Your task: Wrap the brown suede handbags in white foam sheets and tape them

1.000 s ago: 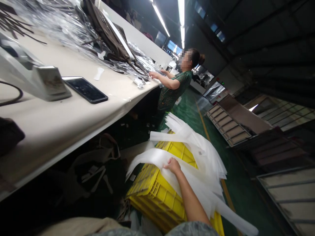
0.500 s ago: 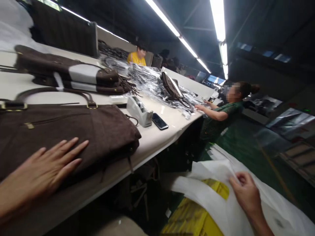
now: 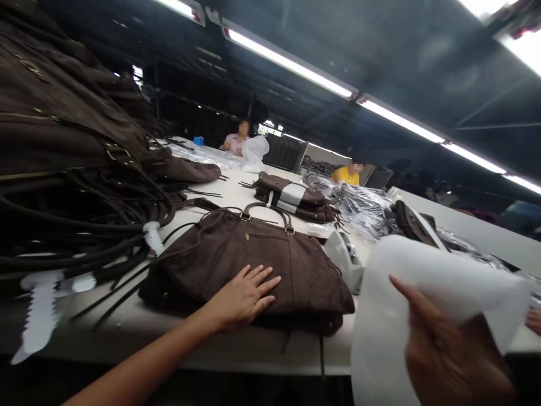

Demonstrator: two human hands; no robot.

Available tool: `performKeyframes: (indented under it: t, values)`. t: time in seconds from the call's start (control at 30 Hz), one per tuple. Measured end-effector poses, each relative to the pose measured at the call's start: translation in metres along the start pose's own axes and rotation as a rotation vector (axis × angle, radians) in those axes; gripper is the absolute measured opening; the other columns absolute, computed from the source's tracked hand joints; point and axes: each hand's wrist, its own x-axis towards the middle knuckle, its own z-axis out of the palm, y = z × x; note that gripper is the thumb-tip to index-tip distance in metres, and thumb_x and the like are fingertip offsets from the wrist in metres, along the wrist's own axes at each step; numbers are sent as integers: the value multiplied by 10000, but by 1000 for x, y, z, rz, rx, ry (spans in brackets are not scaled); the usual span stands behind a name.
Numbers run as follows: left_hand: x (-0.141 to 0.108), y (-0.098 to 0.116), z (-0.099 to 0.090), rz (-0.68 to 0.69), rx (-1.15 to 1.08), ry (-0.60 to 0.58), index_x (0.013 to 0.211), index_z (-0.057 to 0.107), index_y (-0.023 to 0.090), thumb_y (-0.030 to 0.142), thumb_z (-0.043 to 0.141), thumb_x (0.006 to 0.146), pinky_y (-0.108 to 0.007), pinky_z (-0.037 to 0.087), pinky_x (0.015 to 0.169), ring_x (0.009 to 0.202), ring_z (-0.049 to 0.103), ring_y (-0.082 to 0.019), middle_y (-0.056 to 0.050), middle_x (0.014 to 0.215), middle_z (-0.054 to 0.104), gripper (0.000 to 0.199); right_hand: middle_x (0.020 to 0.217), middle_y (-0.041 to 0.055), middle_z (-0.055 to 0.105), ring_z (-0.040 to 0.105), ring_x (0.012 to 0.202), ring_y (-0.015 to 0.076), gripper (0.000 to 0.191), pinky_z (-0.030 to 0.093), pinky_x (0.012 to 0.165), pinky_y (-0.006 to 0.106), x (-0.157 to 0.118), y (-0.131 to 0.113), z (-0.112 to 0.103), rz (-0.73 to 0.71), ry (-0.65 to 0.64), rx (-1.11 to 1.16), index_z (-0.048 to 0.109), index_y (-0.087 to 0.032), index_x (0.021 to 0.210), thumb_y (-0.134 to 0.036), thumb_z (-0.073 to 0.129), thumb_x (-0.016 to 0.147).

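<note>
A dark brown handbag (image 3: 270,259) lies on the white table (image 3: 236,349), its handles pointing away from me. My left hand (image 3: 245,296) rests flat on the bag's front, fingers spread. At the right, my right hand (image 3: 448,344) is raised and blurred, gripping a white sheet (image 3: 389,287) that hangs past the bag's right end. The sheet partly covers the view of the tape dispenser (image 3: 346,259), which stands just beyond the bag's right side.
Brown bags (image 3: 54,113) are heaped at the left, with straps and white tags hanging. Stacked brown bags (image 3: 291,194) lie behind the handbag. Plastic-wrapped items (image 3: 363,208) lie farther right. Two people are across the table; another person's fingers show at the right edge.
The view has swung left. My right hand has lifted the white sheet from the pile beside the table and brought it up beside the bag. My left hand stays on the bag.
</note>
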Motion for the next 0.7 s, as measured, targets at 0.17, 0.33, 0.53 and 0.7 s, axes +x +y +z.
performKeyframes:
  t: [0.17,0.33,0.53,0.7]
  values:
    - [-2,1,3,-2,-15,23,1493,304,367,542,252,991,-524,253,1193,1461,291,-270,-56,1582,299,534,1025,111,638,607,889,185,410,471,720,242,70,-77,115,-729,-107,-128,644,-187,1286,-83,435,949]
    - [-5,1,12,-28,12,105,1453,410,300,529,316,983,-548,326,1166,1417,375,-292,-90,1517,420,532,1119,115,629,605,957,182,406,483,777,217,26,-71,202,-680,-701,-107,634,-191,1285,-92,439,943]
    - [-26,8,-10,-96,154,628,1238,597,217,200,498,936,-376,457,1094,1311,497,-200,-64,1357,579,318,1128,77,631,647,974,163,433,500,862,218,-26,-41,223,-370,-696,65,667,-254,1252,-77,416,946]
    - [-60,-33,-66,-687,388,971,1228,582,144,432,628,863,-487,475,956,1074,567,-326,-158,1143,607,468,1099,82,639,659,927,167,462,521,828,224,-25,-39,223,-361,-649,124,700,-245,1205,-35,412,910]
